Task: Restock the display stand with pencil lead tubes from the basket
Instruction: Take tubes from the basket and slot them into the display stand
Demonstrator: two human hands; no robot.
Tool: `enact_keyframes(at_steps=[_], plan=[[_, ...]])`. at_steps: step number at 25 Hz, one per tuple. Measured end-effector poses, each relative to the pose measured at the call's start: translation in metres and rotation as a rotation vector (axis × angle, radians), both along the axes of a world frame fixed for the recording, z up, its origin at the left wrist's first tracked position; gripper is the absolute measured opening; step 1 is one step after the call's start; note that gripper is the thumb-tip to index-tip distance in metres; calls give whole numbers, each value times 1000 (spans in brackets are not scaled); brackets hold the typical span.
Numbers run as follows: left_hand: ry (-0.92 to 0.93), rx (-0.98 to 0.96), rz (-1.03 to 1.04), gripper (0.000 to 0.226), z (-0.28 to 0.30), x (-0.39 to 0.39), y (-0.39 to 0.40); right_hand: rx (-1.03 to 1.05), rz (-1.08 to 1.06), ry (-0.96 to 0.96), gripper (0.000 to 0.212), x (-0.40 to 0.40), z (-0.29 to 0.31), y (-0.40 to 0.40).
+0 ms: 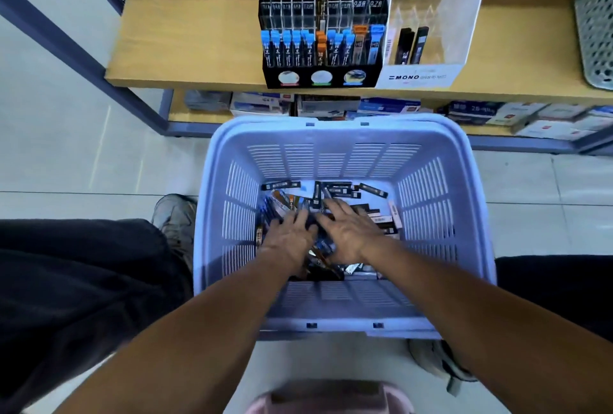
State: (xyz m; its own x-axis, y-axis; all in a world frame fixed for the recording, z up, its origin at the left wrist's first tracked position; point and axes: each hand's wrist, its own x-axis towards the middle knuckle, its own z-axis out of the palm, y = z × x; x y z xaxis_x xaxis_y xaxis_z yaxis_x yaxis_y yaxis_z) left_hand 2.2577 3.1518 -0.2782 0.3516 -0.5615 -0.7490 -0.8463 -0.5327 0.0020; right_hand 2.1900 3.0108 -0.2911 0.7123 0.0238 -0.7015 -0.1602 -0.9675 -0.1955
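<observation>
Both forearms were bare to the hands, the left hand (288, 238) and right hand (348, 234) without gloves, rings or watch. Dark trousers (83, 281) covered the legs either side of the hands; grey lace-up shoes (175, 218) showed beyond, left and right.

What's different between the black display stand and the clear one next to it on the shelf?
The black display stand has its front row filled with blue- and orange-capped tubes; the clear MONO stand holds only two dark tubes. The black stand has opaque black sides, whereas the MONO stand is see-through with a white front label. Both stand side by side on the wooden shelf.
</observation>
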Motion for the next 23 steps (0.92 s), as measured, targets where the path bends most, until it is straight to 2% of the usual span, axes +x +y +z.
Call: enact_keyframes(at_steps=[2, 4, 10, 15, 19, 23], plan=[[-14, -39, -81, 79, -3, -7, -1, 5, -23, -30, 104, -7, -4, -4], [9, -26, -111, 82, -5, -10, -4, -1, -42, -39, 103, -13, -9, -9], [82, 33, -22, 97, -6, 0, -11, -37, -128, -47, 106, -9, -10, -20], [17, -33, -8, 88, -18, -15, -14, -47, -123, -95, 99, -8, -14, -20], [19, 0, 59, 91, -23, -11, -14, -42, -126, -116, 95, -7, -14, -18], [27, 24, 103, 80, -32, -12, -16, -50, -162, -132, 94, -4, -19, -11]])
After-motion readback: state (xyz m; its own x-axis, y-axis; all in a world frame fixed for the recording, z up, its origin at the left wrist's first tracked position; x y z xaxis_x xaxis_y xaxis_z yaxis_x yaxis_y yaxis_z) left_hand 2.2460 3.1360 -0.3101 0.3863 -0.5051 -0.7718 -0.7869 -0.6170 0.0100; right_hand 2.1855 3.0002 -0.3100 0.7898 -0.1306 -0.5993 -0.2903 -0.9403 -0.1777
